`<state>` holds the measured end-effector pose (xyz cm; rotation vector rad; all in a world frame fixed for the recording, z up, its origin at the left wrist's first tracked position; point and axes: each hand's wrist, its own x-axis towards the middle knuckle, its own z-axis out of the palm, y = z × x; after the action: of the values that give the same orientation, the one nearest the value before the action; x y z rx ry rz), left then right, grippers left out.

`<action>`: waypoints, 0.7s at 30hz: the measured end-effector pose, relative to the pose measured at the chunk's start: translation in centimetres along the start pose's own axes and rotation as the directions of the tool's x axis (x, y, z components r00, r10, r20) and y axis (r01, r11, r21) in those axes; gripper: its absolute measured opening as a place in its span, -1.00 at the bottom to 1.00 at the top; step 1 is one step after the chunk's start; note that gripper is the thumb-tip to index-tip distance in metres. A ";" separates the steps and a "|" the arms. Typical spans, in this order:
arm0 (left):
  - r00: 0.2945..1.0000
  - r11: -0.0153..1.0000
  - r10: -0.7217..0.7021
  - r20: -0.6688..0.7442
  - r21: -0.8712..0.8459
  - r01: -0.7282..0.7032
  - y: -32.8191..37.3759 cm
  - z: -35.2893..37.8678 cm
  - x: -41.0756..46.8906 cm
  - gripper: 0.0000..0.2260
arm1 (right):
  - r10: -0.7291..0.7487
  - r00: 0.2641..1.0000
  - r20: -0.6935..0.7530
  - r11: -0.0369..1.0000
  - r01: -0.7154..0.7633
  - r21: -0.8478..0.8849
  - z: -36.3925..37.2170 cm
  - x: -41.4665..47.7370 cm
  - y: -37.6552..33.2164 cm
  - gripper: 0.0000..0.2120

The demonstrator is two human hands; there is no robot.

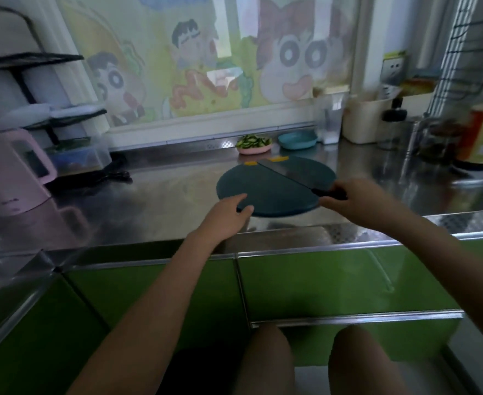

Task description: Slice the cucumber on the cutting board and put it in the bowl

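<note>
Shiny steel counter (pixel 163 201), pink plastic kettle (pixel 12 178) way left of the round dark-teal cutting board (pixel 263 183). Right hand (pixel 348 198) grips the black-handled cleaver (pixel 294 173) lying across the board; left hand (pixel 223 218) touches its near edge, fingers straight. Cucumber slices (pixel 253 141) sit in the small pink bowl (pixel 253 151) just behind.

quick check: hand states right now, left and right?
Left hand: open, fingers straight, touching the cutting board at its near edge.
Right hand: closed on the knife handle, blade across the board.
</note>
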<state>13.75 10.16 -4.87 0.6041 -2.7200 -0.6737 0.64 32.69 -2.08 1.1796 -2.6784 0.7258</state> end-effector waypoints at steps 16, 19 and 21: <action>0.990 0.913 -0.118 0.083 0.402 0.075 2.7 3.2 6.5 -0.27 | 0.063 0.983 0.171 0.975 -0.023 -0.222 1.1 12.1 4.1 -0.70; 0.992 0.906 -0.097 0.082 0.420 0.054 2.8 2.6 6.5 -0.33 | 0.065 0.974 0.216 0.982 -0.024 -0.188 1.9 13.1 4.2 -0.66; 0.992 0.926 -0.075 0.104 0.377 0.031 2.8 2.0 6.8 -0.49 | 0.065 0.971 0.230 0.988 -0.031 -0.151 2.3 13.3 4.1 -0.65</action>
<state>6.14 10.05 -4.10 0.7459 -2.9767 -0.1988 -11.29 25.24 -1.65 1.2368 -2.9010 0.4088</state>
